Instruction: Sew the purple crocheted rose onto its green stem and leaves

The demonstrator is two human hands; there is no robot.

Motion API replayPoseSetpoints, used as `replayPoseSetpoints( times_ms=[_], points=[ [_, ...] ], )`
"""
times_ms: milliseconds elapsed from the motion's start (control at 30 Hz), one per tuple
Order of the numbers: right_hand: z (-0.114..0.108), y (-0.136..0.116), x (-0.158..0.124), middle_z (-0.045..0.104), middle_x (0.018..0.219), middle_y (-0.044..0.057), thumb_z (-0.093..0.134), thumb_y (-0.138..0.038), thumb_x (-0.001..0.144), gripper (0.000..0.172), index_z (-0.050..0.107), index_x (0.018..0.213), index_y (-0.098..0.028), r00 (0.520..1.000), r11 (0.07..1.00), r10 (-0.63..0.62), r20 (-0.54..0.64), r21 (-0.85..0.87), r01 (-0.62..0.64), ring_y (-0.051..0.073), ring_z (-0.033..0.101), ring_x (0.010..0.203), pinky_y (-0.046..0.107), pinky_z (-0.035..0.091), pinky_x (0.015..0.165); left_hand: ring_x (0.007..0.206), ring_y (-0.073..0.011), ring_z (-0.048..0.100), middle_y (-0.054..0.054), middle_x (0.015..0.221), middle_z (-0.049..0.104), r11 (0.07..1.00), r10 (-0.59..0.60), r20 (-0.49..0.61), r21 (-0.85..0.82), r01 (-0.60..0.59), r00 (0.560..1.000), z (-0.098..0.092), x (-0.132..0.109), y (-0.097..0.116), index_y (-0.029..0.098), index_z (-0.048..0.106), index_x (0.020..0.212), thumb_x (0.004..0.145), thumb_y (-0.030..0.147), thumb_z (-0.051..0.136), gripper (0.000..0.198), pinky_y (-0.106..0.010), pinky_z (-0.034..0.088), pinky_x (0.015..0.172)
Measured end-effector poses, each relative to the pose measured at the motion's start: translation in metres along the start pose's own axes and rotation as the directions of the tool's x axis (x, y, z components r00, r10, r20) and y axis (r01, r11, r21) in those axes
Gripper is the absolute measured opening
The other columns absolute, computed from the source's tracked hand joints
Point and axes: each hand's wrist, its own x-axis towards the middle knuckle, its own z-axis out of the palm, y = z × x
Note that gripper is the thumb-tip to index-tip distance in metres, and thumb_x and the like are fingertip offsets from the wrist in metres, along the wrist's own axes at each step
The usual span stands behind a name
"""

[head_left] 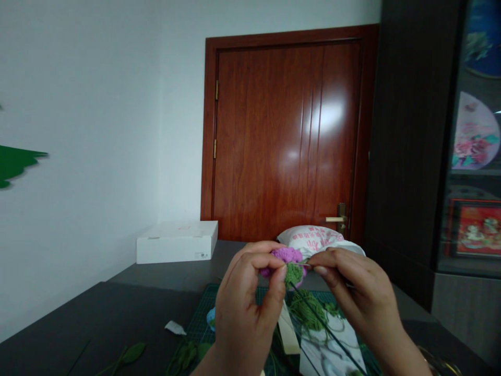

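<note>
Crocheted purple-and-green flower (285, 269) is up in the air, above the far part of a green cutting mat (199, 326). On my feed, the left hand (246, 308) is closed, pinching it between thumb and fingers; the right hand (364, 295) is shut on a thin needle (302, 264) at the flower's right side. Green yarn (309, 312) lies below, on the mat.

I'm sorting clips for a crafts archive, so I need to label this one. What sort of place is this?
Probably a home craft room or small studio: a crocheted purple-and-green flower is worked over a green cutting mat on a dark table, with a glossy wooden door and a glass-fronted display cabinet behind.
</note>
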Motion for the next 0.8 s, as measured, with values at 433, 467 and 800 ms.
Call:
replayPoseSetpoints(
  times_ms=[433, 467, 800],
  points=[
    [-0.002, 0.013, -0.003, 0.065, 0.075, 0.001, 0.048, -0.005, 0.094, 0.020, 0.061, 0.089, -0.020, 1.000, 1.000, -0.018, 0.000, 0.003, 0.018, 0.015, 0.061, 0.068, 0.028, 0.043, 0.063, 0.100, -0.0215, 0.067, -0.008, 0.105, 0.066, 0.994, -0.075, 0.135, -0.075, 0.086, 0.988, 0.000, 0.003, 0.002, 0.020, 0.058, 0.090, 0.093, 0.013, 0.052, 0.010, -0.036, 0.055, 0.082],
    [-0.003, 0.014, -0.004, 0.065, 0.075, 0.001, 0.047, -0.006, 0.094, 0.020, 0.061, 0.089, -0.020, 1.000, 1.000, -0.019, 0.001, -0.018, 0.019, 0.015, 0.060, 0.068, 0.029, 0.042, 0.063, 0.099, -0.0216, 0.067, -0.008, 0.104, 0.066, 0.991, -0.085, 0.151, -0.090, 0.099, 0.985, 0.000, 0.004, 0.002, 0.020, 0.058, 0.089, 0.093, 0.013, 0.052, 0.010, -0.036, 0.055, 0.082],
    [0.000, 0.017, -0.001, 0.066, 0.070, 0.001, 0.046, -0.005, 0.090, 0.025, 0.063, 0.080, -0.020, 0.999, 0.995, -0.002, -0.032, 0.098, 0.005, 0.016, 0.061, 0.063, 0.030, 0.044, 0.061, 0.090, -0.0203, 0.065, -0.010, 0.100, 0.066, 0.927, -0.185, 0.280, -0.267, 0.262, 0.942, -0.001, 0.010, 0.005, 0.018, 0.060, 0.086, 0.092, 0.017, 0.053, 0.008, -0.033, 0.054, 0.077]
  ],
)
